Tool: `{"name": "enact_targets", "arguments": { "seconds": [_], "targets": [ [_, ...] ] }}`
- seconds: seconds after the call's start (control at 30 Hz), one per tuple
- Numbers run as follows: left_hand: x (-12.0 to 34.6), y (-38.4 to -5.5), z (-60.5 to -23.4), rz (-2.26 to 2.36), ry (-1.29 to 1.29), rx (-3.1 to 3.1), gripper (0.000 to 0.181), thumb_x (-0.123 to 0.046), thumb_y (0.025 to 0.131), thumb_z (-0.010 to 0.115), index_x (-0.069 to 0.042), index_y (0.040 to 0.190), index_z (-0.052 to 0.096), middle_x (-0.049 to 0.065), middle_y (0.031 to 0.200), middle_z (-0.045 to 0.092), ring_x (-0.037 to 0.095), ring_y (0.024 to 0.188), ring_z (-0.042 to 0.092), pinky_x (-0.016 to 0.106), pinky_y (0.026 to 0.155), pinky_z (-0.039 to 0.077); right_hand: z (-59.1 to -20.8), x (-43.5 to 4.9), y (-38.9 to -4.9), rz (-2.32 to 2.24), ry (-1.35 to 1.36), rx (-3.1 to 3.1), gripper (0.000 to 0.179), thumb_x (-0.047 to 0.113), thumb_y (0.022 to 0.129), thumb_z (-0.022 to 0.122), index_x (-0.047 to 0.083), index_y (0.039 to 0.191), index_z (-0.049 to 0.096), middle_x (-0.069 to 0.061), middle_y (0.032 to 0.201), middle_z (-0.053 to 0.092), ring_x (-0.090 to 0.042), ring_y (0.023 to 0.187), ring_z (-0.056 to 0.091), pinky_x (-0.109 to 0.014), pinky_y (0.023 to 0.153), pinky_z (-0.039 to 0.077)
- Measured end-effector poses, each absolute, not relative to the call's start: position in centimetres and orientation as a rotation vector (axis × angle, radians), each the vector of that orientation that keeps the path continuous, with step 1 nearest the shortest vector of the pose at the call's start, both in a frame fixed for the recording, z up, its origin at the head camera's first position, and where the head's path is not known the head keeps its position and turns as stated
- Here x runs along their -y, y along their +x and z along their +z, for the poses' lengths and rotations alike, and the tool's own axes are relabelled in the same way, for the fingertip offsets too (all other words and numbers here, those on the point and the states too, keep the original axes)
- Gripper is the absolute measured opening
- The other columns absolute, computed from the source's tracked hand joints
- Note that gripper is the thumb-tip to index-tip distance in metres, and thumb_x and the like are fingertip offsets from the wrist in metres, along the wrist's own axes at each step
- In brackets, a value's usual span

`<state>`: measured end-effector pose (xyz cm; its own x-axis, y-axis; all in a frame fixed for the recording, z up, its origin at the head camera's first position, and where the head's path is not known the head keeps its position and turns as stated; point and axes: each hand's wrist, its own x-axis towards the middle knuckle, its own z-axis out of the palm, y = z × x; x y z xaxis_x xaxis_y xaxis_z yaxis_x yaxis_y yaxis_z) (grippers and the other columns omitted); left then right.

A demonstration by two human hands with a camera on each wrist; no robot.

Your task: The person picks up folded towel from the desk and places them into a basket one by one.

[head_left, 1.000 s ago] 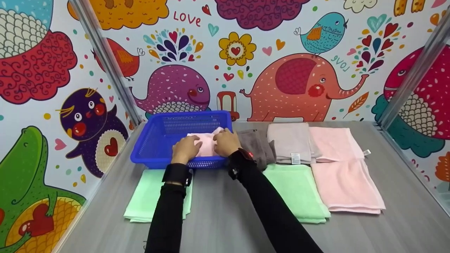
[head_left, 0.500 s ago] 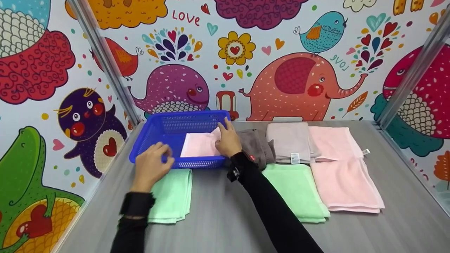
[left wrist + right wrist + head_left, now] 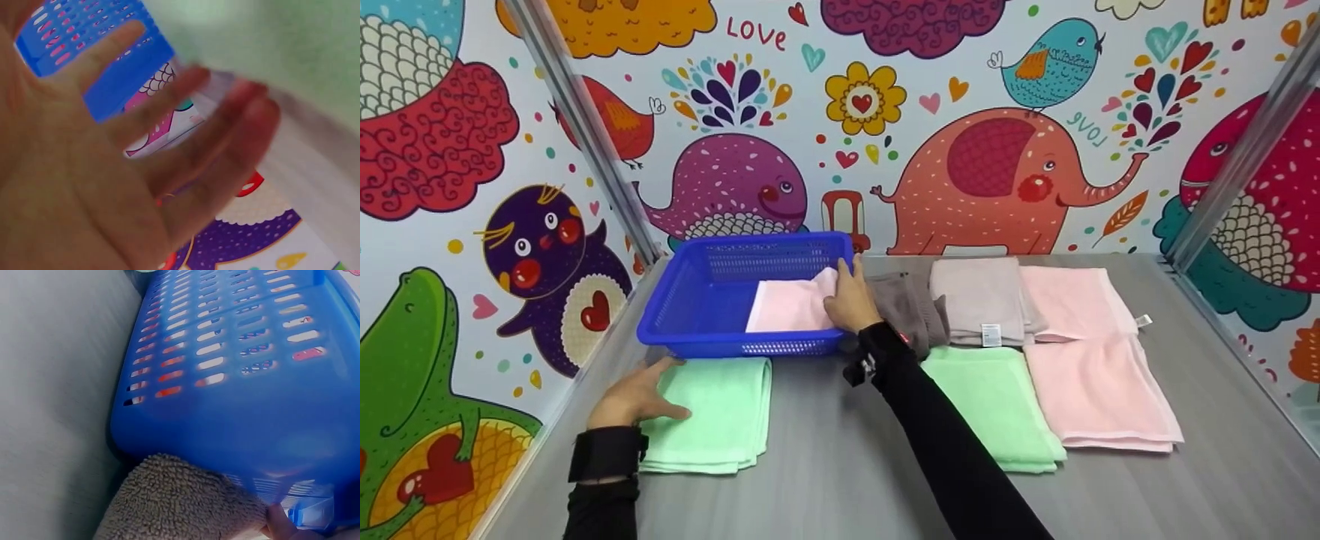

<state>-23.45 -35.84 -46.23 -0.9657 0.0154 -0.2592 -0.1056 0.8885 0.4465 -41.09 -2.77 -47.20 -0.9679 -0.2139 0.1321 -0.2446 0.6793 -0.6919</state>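
Observation:
My left hand (image 3: 636, 397) spreads its thumb and fingers over the left edge of a folded light green towel (image 3: 716, 420). In the left wrist view the fingers (image 3: 191, 202) are extended, with the blurred green towel (image 3: 292, 39) beyond their tips. My right hand (image 3: 851, 300) holds the right rim of a blue plastic basket (image 3: 682, 341), thumb toward the inside. A folded pink towel (image 3: 787, 304) lies in the basket's right half, partly hidden by that hand. In the right wrist view a finger (image 3: 278, 523) shows at the basket's end, beside brown terry cloth (image 3: 185, 500).
Right of the basket lie a folded dark grey-brown towel (image 3: 911, 307) and a pale greyish towel (image 3: 971, 296) with a white label. Two pink towels, one the front pink towel (image 3: 1099, 390), and another green towel (image 3: 990, 405) lie further right. Cartoon-printed walls (image 3: 862, 172) enclose the grey table (image 3: 825, 465).
My left hand has left the pink towel in the basket and moved left and toward me to the green towel. The right hand has shifted slightly from the pink towel onto the basket's right rim.

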Motion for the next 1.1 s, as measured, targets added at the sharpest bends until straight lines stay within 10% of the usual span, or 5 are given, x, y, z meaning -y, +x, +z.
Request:
{"name": "enact_targets", "arguments": {
  "seconds": [0.77, 1.1],
  "targets": [
    [30.4, -24.6, -47.5, 0.680, -0.107, -2.752, 0.100, -0.034, 0.070, 0.097, -0.005, 0.148, 0.042, 0.041, 0.145, 0.047, 0.057, 0.131, 0.049, 0.067, 0.105, 0.045, -46.7, 1.8, -40.8, 1.381, 0.443, 2.763, 0.074, 0.022, 0.102, 0.060, -0.006, 0.161, 0.024, -0.026, 0.172, 0.005, -0.041, 0.158, 0.019, -0.048, 0.128, 0.022],
    [23.0, -25.3, -48.1, 0.676, -0.066, -2.743, 0.119, -0.040, 0.072, 0.095, 0.002, 0.160, 0.027, 0.042, 0.159, 0.028, 0.059, 0.145, 0.033, 0.068, 0.115, 0.035, -46.9, 1.7, -40.8, 1.367, 0.493, 2.822, 0.077, 0.021, 0.102, 0.062, -0.003, 0.162, 0.021, -0.024, 0.173, 0.001, -0.040, 0.158, 0.018, -0.048, 0.128, 0.022]
  ]
}}
